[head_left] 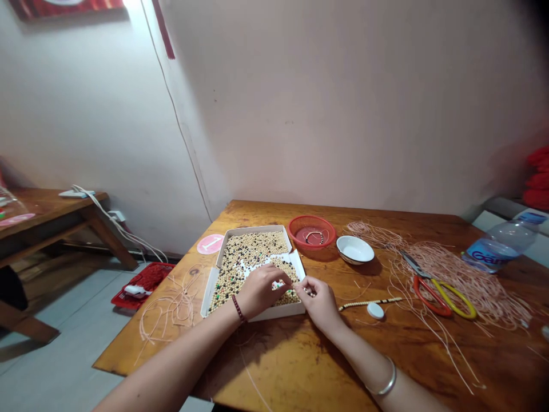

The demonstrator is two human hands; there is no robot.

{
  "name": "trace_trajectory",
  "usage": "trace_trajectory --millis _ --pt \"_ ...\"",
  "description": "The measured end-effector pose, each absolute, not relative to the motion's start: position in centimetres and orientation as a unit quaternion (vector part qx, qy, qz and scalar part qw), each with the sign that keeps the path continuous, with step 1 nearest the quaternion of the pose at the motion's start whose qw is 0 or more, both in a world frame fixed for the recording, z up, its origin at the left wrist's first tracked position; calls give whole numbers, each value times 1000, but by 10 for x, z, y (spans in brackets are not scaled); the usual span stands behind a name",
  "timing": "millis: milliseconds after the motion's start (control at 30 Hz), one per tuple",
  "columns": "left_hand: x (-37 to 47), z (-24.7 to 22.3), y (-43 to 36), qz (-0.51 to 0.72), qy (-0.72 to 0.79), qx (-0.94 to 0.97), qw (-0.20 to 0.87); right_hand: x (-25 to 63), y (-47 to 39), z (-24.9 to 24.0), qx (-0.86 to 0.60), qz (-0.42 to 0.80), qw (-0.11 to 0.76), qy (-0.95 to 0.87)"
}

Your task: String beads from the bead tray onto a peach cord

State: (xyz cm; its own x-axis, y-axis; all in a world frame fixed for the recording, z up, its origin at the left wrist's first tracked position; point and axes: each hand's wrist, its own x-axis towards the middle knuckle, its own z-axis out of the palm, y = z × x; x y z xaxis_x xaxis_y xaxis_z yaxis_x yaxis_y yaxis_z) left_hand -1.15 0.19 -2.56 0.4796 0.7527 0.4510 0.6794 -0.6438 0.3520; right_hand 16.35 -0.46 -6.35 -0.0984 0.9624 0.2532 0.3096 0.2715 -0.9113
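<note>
Over the near right part of a white cardboard tray [210, 290], my left hand [261, 290] has its fingers closed in a pinch. My right hand [319, 302] meets it at the tray's right edge, thumb and forefinger pinched together. A short string of beads [309, 292], light and dark, shows at the right fingers. What the left fingertips hold is too small to make out. Many loose beads [257, 243], mostly cream with black and some green, fill the tray. To the right lie a finished-looking beaded strip [371, 302] and a white round lid [376, 311].
Behind the tray stand a red plastic basket [312, 243] holding a beaded loop and a white bowl [355, 250]. Rightward are scissors [441, 294], a heap of pink cord [467, 274] and a water bottle [501, 243]. Loose cord [171, 309] lies left, near a round number label [210, 244].
</note>
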Motion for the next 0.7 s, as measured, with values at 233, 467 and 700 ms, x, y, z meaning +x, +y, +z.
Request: trace_trajectory --millis 233,467,700 --pt "-9 -26 0 268 409 870 64 165 -4 -64 -490 349 450 -660" --pt "-17 -28 4 186 516 836 -6 168 -1 -66 -501 347 467 -641" --pt "-22 -32 9 96 515 847 92 168 5 -69 -472 435 517 -566"
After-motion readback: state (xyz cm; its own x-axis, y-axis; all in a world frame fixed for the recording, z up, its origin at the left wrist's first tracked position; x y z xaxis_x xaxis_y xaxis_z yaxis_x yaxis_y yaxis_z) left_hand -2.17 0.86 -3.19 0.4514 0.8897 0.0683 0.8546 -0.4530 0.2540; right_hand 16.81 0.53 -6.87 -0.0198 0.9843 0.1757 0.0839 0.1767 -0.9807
